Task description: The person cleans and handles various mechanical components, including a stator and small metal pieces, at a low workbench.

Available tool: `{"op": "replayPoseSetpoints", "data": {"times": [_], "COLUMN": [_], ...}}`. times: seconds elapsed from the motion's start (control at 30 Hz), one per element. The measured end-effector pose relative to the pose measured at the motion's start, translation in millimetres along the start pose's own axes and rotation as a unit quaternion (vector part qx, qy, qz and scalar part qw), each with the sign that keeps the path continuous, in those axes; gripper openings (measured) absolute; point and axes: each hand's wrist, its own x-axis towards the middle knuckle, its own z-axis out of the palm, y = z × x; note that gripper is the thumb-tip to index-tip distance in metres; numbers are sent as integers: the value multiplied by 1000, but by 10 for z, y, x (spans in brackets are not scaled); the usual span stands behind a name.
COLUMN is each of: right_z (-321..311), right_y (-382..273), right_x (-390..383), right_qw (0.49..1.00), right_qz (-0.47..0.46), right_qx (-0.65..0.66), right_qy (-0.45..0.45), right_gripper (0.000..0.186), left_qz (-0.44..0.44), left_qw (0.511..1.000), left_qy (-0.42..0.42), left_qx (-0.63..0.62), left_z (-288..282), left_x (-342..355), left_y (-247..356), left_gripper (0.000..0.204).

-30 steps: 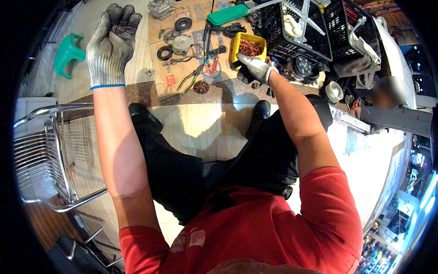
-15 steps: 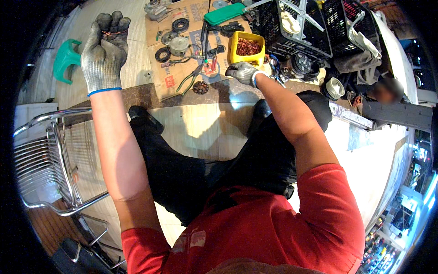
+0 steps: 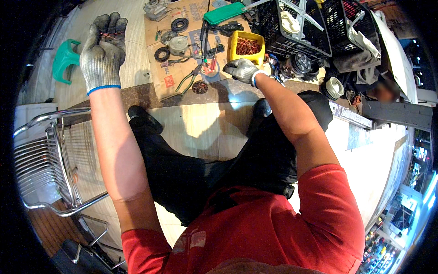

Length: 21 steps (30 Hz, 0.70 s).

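Observation:
My left hand (image 3: 103, 57), in a grey work glove with a blue cuff, is raised palm up at the far left. A few thin copper wire pieces (image 3: 112, 35) lie across its loosely bent fingers. My right hand (image 3: 242, 71), gloved too, hovers over the cardboard just in front of a yellow plastic tub (image 3: 256, 59). Its fingers are curled in, and whatever they hold is hidden. Inside the tub is a heap of copper wire pieces (image 3: 247, 45). Left of that hand lie pliers with green handles (image 3: 187, 82) and a small round motor part (image 3: 200, 87).
Motor parts, among them a round metal housing (image 3: 178, 44) and a black ring (image 3: 179, 24), lie on flattened cardboard (image 3: 157, 73). Black crates (image 3: 299, 43) stand at the right. A green stool (image 3: 66, 59) and a chrome chair (image 3: 45, 150) are at the left.
My left hand's fingers have loosened a little, showing more of the copper wire pieces. My right hand has shifted slightly left and toward the tub.

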Motion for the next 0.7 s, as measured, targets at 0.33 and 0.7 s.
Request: {"op": "replayPoseSetpoints", "data": {"times": [0.33, 0.7], "right_z": [24, -302], "right_y": [64, 217], "right_x": [-44, -19], "right_qw": [921, 917], "right_qz": [67, 181], "right_qx": [-355, -181], "right_qy": [146, 306], "right_gripper": [27, 27], "left_qz": [8, 70], "left_qw": [997, 960], "left_qy": [82, 258], "left_qx": [-9, 87], "left_z": [-319, -408], "left_x": [68, 167], "left_y": [224, 373], "left_gripper": [32, 38]}}
